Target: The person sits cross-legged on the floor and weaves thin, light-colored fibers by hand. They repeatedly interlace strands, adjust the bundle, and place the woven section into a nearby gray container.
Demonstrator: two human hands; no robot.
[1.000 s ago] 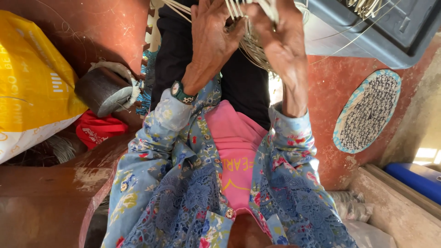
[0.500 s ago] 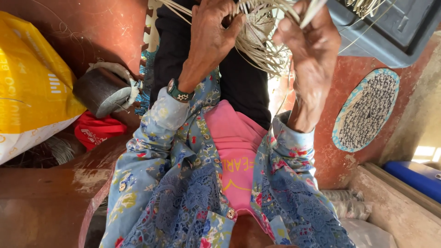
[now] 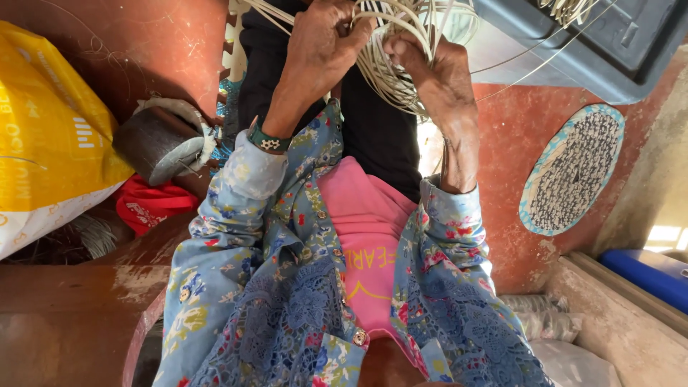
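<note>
Head view: pale cane strips [image 3: 401, 64] bundled in both my hands, above my lap.
Yellow sack [image 3: 50, 143] and round woven mat [image 3: 573, 172] lie aside; my left hand [image 3: 322, 50] is closed around the strips, my right hand [image 3: 437, 72] pinches them. Best I keep even tension and untwisted strands.

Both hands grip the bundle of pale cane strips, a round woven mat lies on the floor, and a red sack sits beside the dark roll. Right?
Not quite: the sack is yellow, not red. The head view shows it beside the dark roll. The rest holds: the left hand and right hand both grip the bundle of pale cane strips, and the round woven mat lies on the floor.
</note>
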